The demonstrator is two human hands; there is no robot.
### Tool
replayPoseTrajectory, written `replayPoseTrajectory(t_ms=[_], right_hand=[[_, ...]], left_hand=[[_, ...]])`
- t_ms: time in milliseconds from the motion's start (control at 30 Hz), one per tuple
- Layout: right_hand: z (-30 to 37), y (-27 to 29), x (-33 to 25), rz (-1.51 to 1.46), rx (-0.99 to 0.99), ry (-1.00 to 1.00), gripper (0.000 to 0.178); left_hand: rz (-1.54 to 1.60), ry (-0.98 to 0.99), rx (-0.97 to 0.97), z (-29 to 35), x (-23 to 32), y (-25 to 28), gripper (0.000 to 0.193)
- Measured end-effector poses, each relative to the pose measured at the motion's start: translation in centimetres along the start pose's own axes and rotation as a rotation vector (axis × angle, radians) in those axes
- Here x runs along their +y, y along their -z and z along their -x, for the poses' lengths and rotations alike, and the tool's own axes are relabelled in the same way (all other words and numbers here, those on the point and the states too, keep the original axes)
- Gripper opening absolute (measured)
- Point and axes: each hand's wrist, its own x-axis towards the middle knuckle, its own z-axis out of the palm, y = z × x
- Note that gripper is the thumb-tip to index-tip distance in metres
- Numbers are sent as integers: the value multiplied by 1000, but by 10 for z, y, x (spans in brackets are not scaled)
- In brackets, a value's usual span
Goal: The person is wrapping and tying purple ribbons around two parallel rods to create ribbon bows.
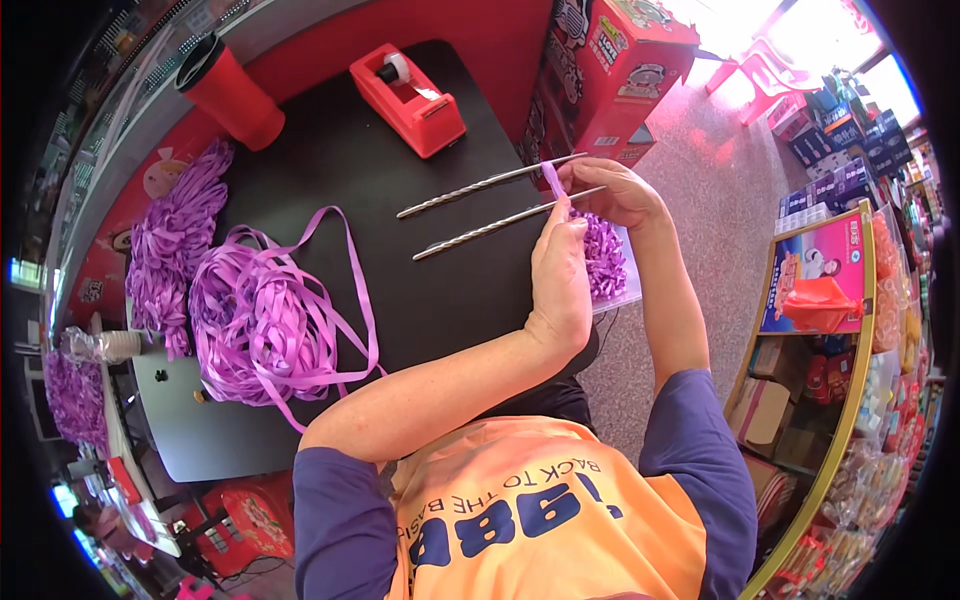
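Two spiral-patterned metal rods lie almost parallel above the right side of the black table, the farther rod (475,188) and the nearer rod (485,235). A strip of purple ribbon (551,178) spans them close to their right ends. My left hand (562,275) is closed at the nearer rod, its fingertips pinching the ribbon. From the right, my right hand (622,190) curls over the rod ends with its fingers closed on the same ribbon, partly hidden. Below my hands, a clear container (630,290) holds a heap of small purple ribbon loops (603,258).
A loose pile of purple ribbon (265,315) covers the table's left side, beside a bundled hank (175,245). Toward the back are a red tape dispenser (410,105) and a red tumbler (235,100). Red cartons (620,70) stand beyond; a display case (800,340) is at right.
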Motion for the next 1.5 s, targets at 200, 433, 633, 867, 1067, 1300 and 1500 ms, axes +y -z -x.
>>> replayPoseTrajectory(t_ms=[200, 433, 633, 867, 1067, 1300, 1500], right_hand=[[-7, 5, 0, 79, 23, 3, 29], [-15, 2, 14, 19, -46, 40, 25], [-18, 5, 16, 58, -94, 91, 23], [-20, 9, 16, 34, -104, 112, 20], [-20, 11, 21, -28, -108, 138, 23], [-19, 8, 34, 64, -140, 335, 26], [-20, 3, 40, 9, -94, 329, 25]], left_hand=[[-50, -10, 21, -1, -1, 2, 72], [-95, 47, 80, 4, 7, -6, 72], [-79, 53, 118, 4, 9, -9, 68], [-104, 69, 133, 3, 12, -13, 69], [-123, 57, 142, 3, 12, -13, 66], [-134, 48, 131, 4, 12, -12, 65], [-157, 58, 121, 3, 11, -12, 67]])
